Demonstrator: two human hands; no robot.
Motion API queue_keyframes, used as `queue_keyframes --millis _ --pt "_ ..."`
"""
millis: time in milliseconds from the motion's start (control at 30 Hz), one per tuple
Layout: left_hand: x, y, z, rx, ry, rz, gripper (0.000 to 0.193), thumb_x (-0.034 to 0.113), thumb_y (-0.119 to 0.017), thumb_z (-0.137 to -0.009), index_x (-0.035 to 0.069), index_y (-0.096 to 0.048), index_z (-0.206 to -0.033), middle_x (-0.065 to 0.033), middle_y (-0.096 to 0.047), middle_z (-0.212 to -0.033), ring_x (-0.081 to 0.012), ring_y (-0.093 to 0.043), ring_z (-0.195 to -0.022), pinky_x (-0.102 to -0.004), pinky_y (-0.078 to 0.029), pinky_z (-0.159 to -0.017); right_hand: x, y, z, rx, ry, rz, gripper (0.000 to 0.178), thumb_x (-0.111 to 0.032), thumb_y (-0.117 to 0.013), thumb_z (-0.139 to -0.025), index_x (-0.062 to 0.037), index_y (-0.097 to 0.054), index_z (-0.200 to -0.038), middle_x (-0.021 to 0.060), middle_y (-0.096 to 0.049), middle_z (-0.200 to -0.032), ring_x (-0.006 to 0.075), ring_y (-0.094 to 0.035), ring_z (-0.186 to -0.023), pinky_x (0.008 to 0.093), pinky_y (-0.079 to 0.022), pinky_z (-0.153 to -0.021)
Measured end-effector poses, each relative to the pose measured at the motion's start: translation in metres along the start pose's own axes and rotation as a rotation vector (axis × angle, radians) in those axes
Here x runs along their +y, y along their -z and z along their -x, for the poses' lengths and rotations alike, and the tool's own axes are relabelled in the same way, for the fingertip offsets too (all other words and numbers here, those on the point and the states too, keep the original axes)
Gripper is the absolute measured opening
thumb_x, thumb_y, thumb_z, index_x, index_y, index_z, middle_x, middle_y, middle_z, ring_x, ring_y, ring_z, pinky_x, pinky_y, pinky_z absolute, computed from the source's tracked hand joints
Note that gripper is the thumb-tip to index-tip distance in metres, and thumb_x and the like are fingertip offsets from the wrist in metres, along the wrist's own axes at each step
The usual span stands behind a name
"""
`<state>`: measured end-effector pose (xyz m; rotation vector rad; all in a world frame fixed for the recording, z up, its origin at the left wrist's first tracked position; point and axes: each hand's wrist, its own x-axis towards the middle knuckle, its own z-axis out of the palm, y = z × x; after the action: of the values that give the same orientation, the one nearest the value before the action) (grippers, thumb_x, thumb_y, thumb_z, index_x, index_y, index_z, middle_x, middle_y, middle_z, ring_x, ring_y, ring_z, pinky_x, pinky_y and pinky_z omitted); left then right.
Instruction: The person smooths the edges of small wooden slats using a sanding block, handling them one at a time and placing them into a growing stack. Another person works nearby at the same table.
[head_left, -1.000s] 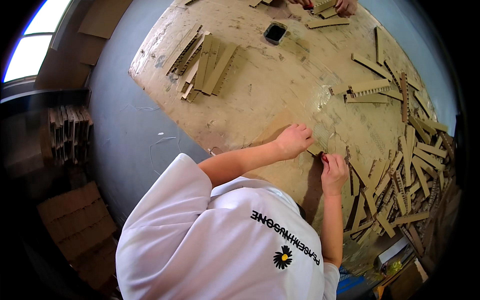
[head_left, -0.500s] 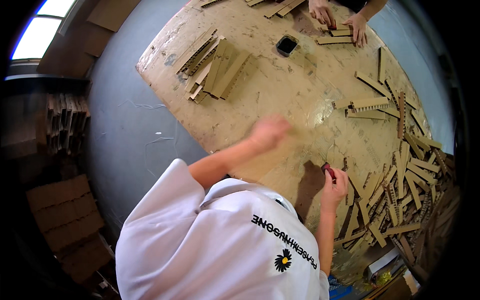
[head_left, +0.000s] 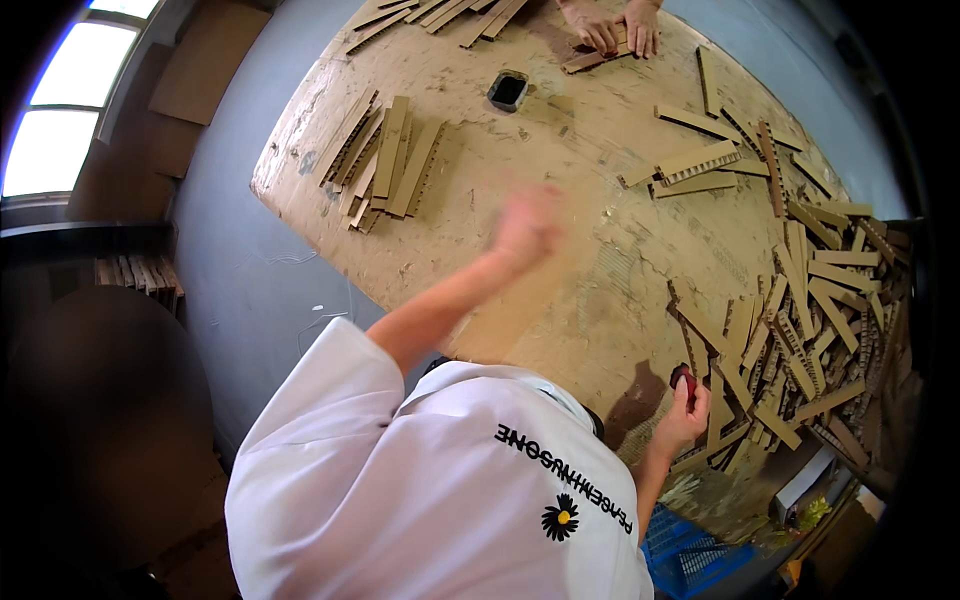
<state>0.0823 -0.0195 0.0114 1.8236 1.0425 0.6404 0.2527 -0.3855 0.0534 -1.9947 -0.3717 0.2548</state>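
My left hand (head_left: 530, 225) is over the middle of the table, smeared by motion, so its fingers cannot be read. Its nearest things are bare tabletop and a group of cardboard strips (head_left: 400, 165) lying side by side to its left. By the near right side, my right hand (head_left: 684, 418) is closed around a small dark red object (head_left: 683, 378), whose exact kind I cannot make out. Beside that hand begins a large loose heap of cardboard strips (head_left: 842, 273) with ridged edges.
Across the tan table (head_left: 470, 235), a co-worker's hands (head_left: 612, 30) press on strips. A small black square tub (head_left: 497, 104) stands nearer the middle. More strips (head_left: 697, 162) lie scattered at the right. A blue plastic crate (head_left: 690, 560) sits below the table's near edge.
My view has shifted, so the table's things appear moved. My left hand stays blurred over the table. My right hand, still gripping the red object, is now closer to the heap of strips.
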Motion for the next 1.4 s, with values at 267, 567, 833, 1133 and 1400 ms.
queue_keyframes --millis 267,567,833,1133,1400 --pt "0.099 -0.211 0.043 -0.485 -1.156 -0.628 0.066 0.036 -0.085 -0.079 0.010 -0.063 -0.135 -0.0139 -0.062 -0.136 -0.0425 -0.054 -0.133 -0.0622 -0.034 -0.118 0.018 0.033 0.020 0.097 -0.075 -0.017 0.017 -0.007 -0.070 -0.102 0.0070 -0.068 -0.110 0.0072 -0.063 -0.106 0.0179 -0.064 -0.098 0.0325 -0.055 -0.089" --pt "0.027 -0.141 0.027 -0.674 -0.766 -0.303 0.022 0.013 -0.064 -0.088 0.003 -0.067 -0.107 -0.0216 -0.065 -0.111 -0.0414 -0.062 -0.111 -0.0503 -0.053 -0.094 0.001 0.028 0.029 0.119 -0.001 -0.030 0.012 -0.002 -0.076 -0.095 0.0028 -0.075 -0.105 0.0070 -0.068 -0.100 0.0165 -0.063 -0.091 0.0299 -0.053 -0.083" --pt "0.016 -0.013 0.051 -0.603 -0.556 -0.530 0.044 0.020 -0.078 -0.087 0.009 -0.065 -0.128 -0.0143 -0.065 -0.116 -0.0378 -0.062 -0.112 -0.0495 -0.052 -0.095 -0.036 -0.040 -0.007 -0.156 0.230 0.081 0.014 -0.002 -0.080 -0.089 0.0000 -0.074 -0.101 0.0108 -0.070 -0.098 0.0252 -0.068 -0.085 0.0346 -0.055 -0.076" --pt "0.005 -0.017 0.007 -0.406 -0.532 -0.611 0.039 0.014 -0.078 -0.083 0.011 -0.070 -0.122 -0.0070 -0.066 -0.115 -0.0322 -0.061 -0.113 -0.0460 -0.052 -0.095 -0.054 -0.104 -0.057 -0.321 0.410 0.176 0.012 -0.006 -0.081 -0.087 -0.0056 -0.075 -0.098 0.0077 -0.069 -0.090 0.0268 -0.068 -0.080 0.0358 -0.054 -0.071" --pt "-0.005 -0.016 0.013 -0.410 -0.479 -0.564 0.039 0.013 -0.080 -0.082 0.012 -0.072 -0.120 -0.0044 -0.067 -0.117 -0.0299 -0.060 -0.115 -0.0432 -0.051 -0.097 -0.055 -0.155 -0.075 -0.360 0.649 0.264 0.013 -0.010 -0.085 -0.081 -0.0091 -0.074 -0.089 0.0058 -0.064 -0.083 0.0295 -0.065 -0.080 0.0414 -0.052 -0.070"
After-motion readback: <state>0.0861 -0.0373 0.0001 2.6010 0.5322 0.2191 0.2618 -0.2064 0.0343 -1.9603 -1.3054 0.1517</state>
